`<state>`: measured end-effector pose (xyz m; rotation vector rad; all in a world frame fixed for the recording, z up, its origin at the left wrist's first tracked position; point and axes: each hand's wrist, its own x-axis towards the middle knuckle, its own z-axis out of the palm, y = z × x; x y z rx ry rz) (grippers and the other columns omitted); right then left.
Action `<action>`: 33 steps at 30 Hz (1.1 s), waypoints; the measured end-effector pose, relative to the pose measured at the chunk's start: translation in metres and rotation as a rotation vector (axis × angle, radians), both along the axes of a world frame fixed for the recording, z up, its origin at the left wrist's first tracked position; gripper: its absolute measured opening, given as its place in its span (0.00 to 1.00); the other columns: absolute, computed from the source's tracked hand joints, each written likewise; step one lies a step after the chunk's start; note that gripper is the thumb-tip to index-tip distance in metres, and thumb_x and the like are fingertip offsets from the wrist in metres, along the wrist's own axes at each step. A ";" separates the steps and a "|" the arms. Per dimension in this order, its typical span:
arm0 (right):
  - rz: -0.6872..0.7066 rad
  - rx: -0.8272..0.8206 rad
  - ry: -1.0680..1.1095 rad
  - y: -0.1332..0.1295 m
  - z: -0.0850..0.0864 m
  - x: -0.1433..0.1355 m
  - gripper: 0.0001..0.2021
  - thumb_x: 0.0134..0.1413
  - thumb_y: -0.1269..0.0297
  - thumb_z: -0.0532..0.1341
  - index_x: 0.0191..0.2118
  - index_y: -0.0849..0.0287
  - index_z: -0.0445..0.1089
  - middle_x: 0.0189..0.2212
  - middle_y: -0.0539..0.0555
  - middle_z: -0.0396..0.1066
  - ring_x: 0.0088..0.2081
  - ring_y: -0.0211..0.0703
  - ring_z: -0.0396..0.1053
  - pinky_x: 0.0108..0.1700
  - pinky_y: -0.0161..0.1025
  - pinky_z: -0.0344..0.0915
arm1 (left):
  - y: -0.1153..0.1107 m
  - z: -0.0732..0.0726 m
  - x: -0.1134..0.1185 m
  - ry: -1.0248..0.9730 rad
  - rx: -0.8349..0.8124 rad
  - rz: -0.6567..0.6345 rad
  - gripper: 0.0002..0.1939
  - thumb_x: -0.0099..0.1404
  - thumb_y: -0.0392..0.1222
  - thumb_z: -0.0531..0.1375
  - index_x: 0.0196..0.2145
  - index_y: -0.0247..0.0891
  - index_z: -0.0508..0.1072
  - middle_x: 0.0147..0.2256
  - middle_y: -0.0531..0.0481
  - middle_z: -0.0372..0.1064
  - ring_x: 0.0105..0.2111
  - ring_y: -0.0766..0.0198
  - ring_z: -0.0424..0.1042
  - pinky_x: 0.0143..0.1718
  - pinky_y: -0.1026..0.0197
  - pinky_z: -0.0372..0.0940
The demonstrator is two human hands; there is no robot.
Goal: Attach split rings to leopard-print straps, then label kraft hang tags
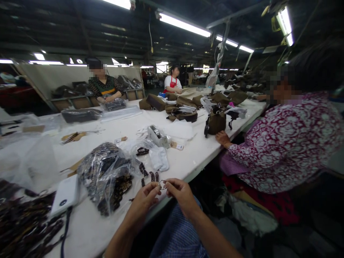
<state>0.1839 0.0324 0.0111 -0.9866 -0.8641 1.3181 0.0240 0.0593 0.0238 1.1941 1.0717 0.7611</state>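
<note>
Between my two hands, over the table's front edge, is a small metal ring (162,184). My left hand (145,199) pinches its left side between thumb and fingertips. On the right side, my right hand (180,193) grips it with thumb and forefinger. Several dark patterned chain pieces (152,176) lie on the white table (86,233) just beyond my hands. Left of them rests a clear plastic bag (104,175) with leopard-patterned material inside.
A white device (64,195) with a cable and a dark chain pile (24,222) are at the left. Brown bags (153,103) and a tape dispenser (158,136) lie farther back. One person (290,143) sits close on the right; two others are across the table.
</note>
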 end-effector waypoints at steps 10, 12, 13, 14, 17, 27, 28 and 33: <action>0.031 0.044 -0.158 0.002 0.004 -0.008 0.14 0.50 0.54 0.69 0.35 0.60 0.78 0.26 0.51 0.74 0.27 0.38 0.67 0.32 0.35 0.66 | -0.007 0.003 -0.012 0.087 0.140 0.123 0.20 0.61 0.57 0.61 0.40 0.38 0.77 0.35 0.46 0.75 0.34 0.61 0.71 0.30 0.64 0.66; 0.047 0.029 -0.118 0.001 0.003 -0.011 0.15 0.51 0.52 0.68 0.36 0.60 0.78 0.26 0.51 0.73 0.28 0.39 0.68 0.33 0.35 0.67 | -0.006 0.002 -0.014 0.190 0.241 0.157 0.19 0.59 0.56 0.62 0.37 0.38 0.79 0.33 0.47 0.75 0.32 0.60 0.72 0.31 0.63 0.67; 0.062 0.009 -0.072 0.000 0.002 -0.013 0.16 0.52 0.50 0.67 0.36 0.59 0.78 0.27 0.52 0.73 0.29 0.39 0.69 0.34 0.35 0.67 | -0.005 0.002 -0.015 0.219 0.304 0.171 0.17 0.59 0.55 0.63 0.36 0.39 0.80 0.34 0.47 0.76 0.34 0.59 0.72 0.35 0.62 0.68; 0.095 -0.021 -0.015 -0.001 0.002 -0.014 0.17 0.53 0.49 0.66 0.37 0.59 0.77 0.29 0.52 0.73 0.30 0.39 0.69 0.33 0.35 0.68 | -0.006 0.001 -0.016 0.231 0.370 0.181 0.16 0.59 0.54 0.63 0.35 0.39 0.80 0.36 0.46 0.76 0.37 0.58 0.73 0.39 0.60 0.68; 0.285 -0.137 0.158 -0.008 0.000 -0.015 0.19 0.53 0.47 0.66 0.38 0.59 0.77 0.36 0.54 0.73 0.30 0.36 0.69 0.29 0.30 0.65 | -0.009 -0.006 -0.017 0.249 0.507 0.173 0.12 0.60 0.50 0.62 0.33 0.42 0.81 0.38 0.46 0.75 0.43 0.56 0.73 0.47 0.59 0.67; 0.202 -0.199 -0.088 -0.017 -0.024 -0.002 0.18 0.48 0.49 0.68 0.32 0.60 0.72 0.25 0.49 0.71 0.22 0.32 0.65 0.23 0.29 0.60 | -0.002 -0.023 -0.048 0.546 0.497 0.162 0.15 0.64 0.50 0.58 0.41 0.42 0.80 0.41 0.46 0.79 0.42 0.55 0.77 0.46 0.58 0.69; 0.164 -0.169 -0.170 -0.017 -0.025 -0.001 0.18 0.49 0.48 0.67 0.32 0.60 0.71 0.25 0.49 0.72 0.22 0.33 0.66 0.22 0.29 0.60 | 0.002 -0.023 -0.058 0.634 0.503 0.230 0.15 0.64 0.50 0.57 0.41 0.41 0.79 0.42 0.47 0.79 0.42 0.54 0.77 0.47 0.58 0.69; 0.131 -0.061 -0.403 -0.018 -0.024 -0.002 0.12 0.58 0.53 0.59 0.33 0.58 0.68 0.26 0.51 0.74 0.20 0.36 0.67 0.20 0.31 0.61 | 0.015 -0.020 -0.099 1.150 0.610 0.371 0.15 0.67 0.43 0.53 0.46 0.41 0.76 0.48 0.46 0.76 0.47 0.53 0.74 0.51 0.57 0.65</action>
